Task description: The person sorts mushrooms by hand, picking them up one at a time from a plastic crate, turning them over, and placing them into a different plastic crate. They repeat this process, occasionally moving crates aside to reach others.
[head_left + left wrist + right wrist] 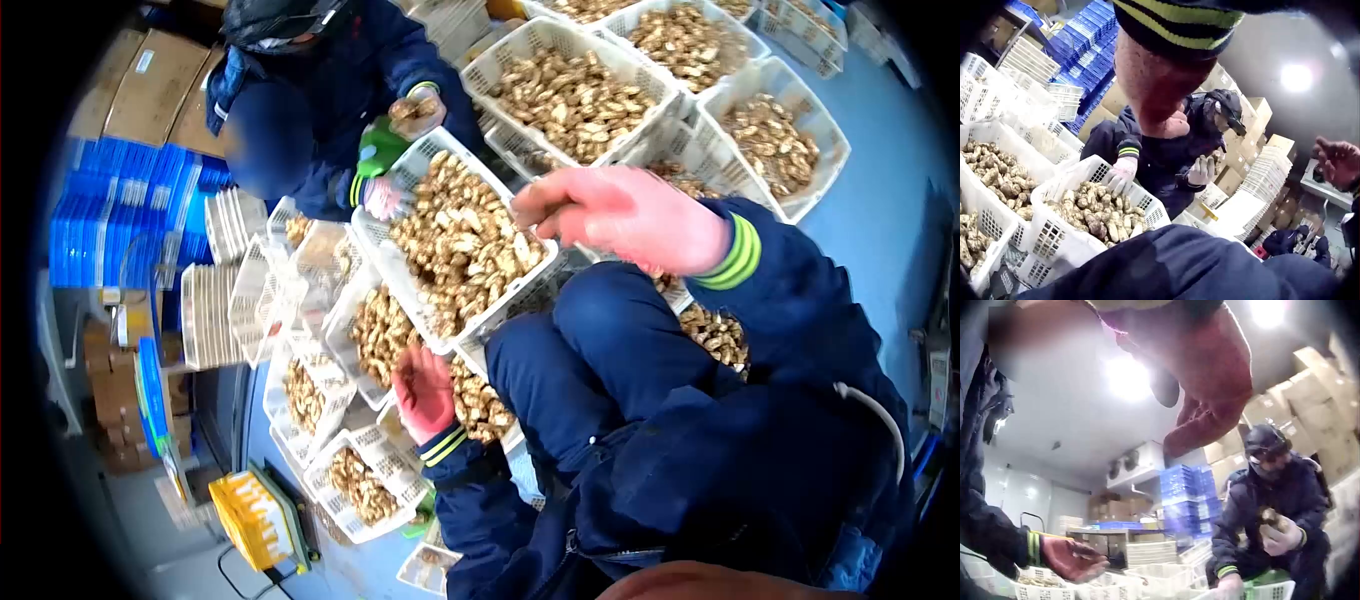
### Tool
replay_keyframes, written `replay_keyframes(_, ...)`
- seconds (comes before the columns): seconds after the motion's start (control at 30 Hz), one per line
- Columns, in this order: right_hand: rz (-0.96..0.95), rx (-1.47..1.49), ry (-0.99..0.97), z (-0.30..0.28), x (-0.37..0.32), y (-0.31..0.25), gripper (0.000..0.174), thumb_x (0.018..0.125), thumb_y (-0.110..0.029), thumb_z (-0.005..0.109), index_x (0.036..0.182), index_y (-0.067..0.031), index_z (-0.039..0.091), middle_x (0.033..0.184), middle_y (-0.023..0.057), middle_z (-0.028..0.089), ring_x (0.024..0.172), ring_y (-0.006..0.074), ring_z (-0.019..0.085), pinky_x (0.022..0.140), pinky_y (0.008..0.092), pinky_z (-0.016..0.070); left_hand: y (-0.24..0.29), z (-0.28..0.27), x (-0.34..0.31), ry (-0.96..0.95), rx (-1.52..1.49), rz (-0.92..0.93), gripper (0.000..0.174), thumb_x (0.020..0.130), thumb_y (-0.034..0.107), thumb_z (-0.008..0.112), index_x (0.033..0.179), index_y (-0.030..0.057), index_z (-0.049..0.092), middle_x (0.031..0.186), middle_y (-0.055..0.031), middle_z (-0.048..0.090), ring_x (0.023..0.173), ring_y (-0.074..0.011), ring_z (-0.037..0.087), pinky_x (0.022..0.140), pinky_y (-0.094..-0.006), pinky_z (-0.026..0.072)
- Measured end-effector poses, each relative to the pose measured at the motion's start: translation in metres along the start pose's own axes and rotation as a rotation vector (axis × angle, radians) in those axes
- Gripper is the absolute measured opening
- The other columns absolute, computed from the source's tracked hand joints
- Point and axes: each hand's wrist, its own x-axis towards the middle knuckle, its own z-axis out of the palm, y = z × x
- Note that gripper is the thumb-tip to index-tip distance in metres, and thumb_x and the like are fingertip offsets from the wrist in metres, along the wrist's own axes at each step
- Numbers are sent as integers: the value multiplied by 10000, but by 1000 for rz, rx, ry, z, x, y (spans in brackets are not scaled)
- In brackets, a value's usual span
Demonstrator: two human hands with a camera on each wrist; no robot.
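Note:
A white basket of knobbly brown-and-cream roots or tubers stands before the knees. My right hand, in a reddish glove, is raised beside its right side, fingers loosely bent; nothing is seen in its grip. My left hand, also gloved, hovers palm up near the basket's lower end, above smaller baskets, and looks empty. In the left wrist view the left hand hangs at the top with bent fingers. The right wrist view shows the right hand curved downward and the left hand with its palm turned up.
Opposite sits a person in dark clothes, one hand on the basket, the other holding a root clump. More filled baskets stand around. Blue crates, cartons and a yellow-fronted item are at the left.

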Motion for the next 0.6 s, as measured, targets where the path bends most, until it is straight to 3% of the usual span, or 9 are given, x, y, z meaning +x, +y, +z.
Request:
replay_keyframes(0.03,9,114,-32,11,5,-38,302,785,-48,448,1077,11,499,956,120,553,852,156,544,742,281,447,-2,-4,1,11,-36,-25,337,881,317,439,1081,69,549,1159,-101,528,1091,-226,476,932,-378,371)
replay_keyframes(0.07,193,255,-152,21,5,-70,378,779,-65,436,1143,33,456,1088,120,524,999,189,503,835,312,406,-6,-3,2,51,30,0,341,879,322,443,1085,71,548,1171,-100,518,1116,-226,451,946,-381,356)
replay_keyframes(0.17,-412,85,-51,86,19,-70,437,681,-8,492,1118,15,478,1032,134,530,888,299,537,754,346,449,-15,10,-2,339,30,12,350,875,329,449,1112,86,532,1217,-91,480,1164,-229,398,975,-386,319)
replay_keyframes(0.2,-594,-303,-24,79,24,-94,428,666,6,490,1094,7,497,1027,135,529,825,288,551,694,328,464,-14,-3,-2,184,-12,-8,356,876,329,445,1128,89,519,1230,-87,468,1164,-237,396,975,-388,319)
replay_keyframes(0.23,-192,-222,-337,73,30,-124,352,728,-5,467,1077,8,513,969,106,556,799,223,564,663,291,463,-13,-15,3,12,-56,-30,363,877,330,442,1144,92,506,1242,-84,455,1165,-245,395,976,-391,319)
replay_keyframes(0.33,-353,-102,-378,105,30,-121,319,743,-21,462,1055,4,520,945,103,557,793,213,566,660,286,466,-11,-21,2,115,-41,-24,374,877,330,439,1163,94,485,1256,-82,439,1168,-245,392,973,-390,321)
replay_keyframes(0.37,-377,-91,-385,111,32,-124,308,747,-27,460,1048,2,522,937,102,557,791,210,567,659,285,466,-9,-29,8,-196,-114,-55,370,882,327,432,1164,93,483,1243,-84,452,1166,-240,396,973,-393,320)
replay_keyframes(0.47,-425,4,-400,133,34,-123,278,762,-43,454,1026,-2,529,913,99,558,784,200,569,656,280,469,-12,-20,-2,-9,-119,-13,330,881,285,436,1123,72,510,1195,-86,490,1136,-237,423,958,-397,335)
replay_keyframes(0.6,-444,43,-434,156,37,-127,242,781,-64,447,998,-8,539,881,95,559,775,187,572,651,273,472,-12,-17,-2,17,-126,-20,322,879,294,449,1078,57,540,1174,-91,504,1098,-240,452,955,-398,339)
